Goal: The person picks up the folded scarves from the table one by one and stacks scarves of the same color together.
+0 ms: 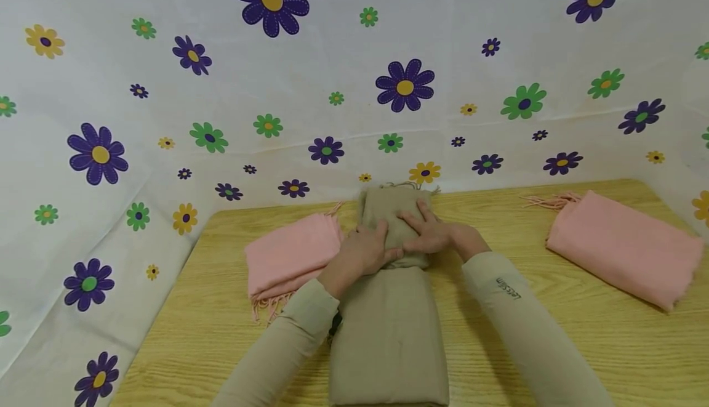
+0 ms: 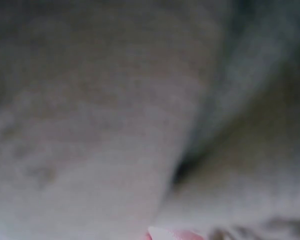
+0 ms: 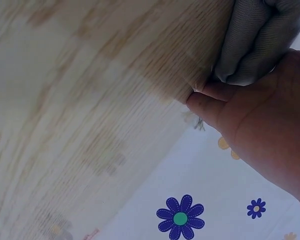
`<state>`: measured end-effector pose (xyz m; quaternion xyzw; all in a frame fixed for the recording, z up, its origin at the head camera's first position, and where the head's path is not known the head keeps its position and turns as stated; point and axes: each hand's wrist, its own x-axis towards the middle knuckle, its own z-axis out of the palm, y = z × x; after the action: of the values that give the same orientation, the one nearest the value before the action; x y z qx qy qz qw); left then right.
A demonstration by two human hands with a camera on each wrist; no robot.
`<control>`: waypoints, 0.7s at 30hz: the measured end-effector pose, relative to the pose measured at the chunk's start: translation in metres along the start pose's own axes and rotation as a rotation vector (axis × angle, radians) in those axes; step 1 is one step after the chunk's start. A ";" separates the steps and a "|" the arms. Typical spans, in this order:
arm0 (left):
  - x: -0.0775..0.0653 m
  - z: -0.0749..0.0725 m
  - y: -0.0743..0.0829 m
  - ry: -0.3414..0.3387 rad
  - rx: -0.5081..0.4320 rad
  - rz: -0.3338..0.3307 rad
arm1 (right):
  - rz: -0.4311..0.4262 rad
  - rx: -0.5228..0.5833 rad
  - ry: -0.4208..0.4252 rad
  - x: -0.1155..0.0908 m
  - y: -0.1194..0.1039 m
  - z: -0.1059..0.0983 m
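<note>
A folded beige scarf [image 1: 390,207] with fringe at its far end lies at the middle back of the table. My left hand [image 1: 360,252] rests on its left side, thumb stretched out to the right. My right hand [image 1: 432,233] lies on the scarf's right part with fingers spread. In the right wrist view, the right hand [image 3: 265,120] touches the side of the layered fabric [image 3: 255,40]. Nearer me runs a smooth beige folded length [image 1: 390,339]; whether it joins the scarf I cannot tell. Blurred beige cloth [image 2: 90,125] fills the left wrist view.
A folded pink scarf [image 1: 293,250] with fringe lies left of the beige one. Another pink scarf [image 1: 623,247] lies far right, its tassels toward the middle. Beneath is a wooden table [image 1: 221,333]; a flower-print cloth [image 1: 332,56] hangs behind and at the sides.
</note>
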<state>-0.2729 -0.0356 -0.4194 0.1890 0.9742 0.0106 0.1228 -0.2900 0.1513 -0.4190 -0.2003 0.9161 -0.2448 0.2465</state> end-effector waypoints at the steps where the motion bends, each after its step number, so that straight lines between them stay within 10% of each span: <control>1: 0.000 0.000 0.000 0.000 0.004 0.004 | 0.001 0.000 0.000 -0.001 0.000 0.000; 21: 0.007 0.003 -0.024 -0.022 -0.185 0.121 | -0.025 0.010 0.056 -0.001 0.003 0.005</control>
<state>-0.2875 -0.0549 -0.4256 0.2352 0.9546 0.1056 0.1493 -0.2866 0.1524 -0.4243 -0.2036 0.9187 -0.2581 0.2189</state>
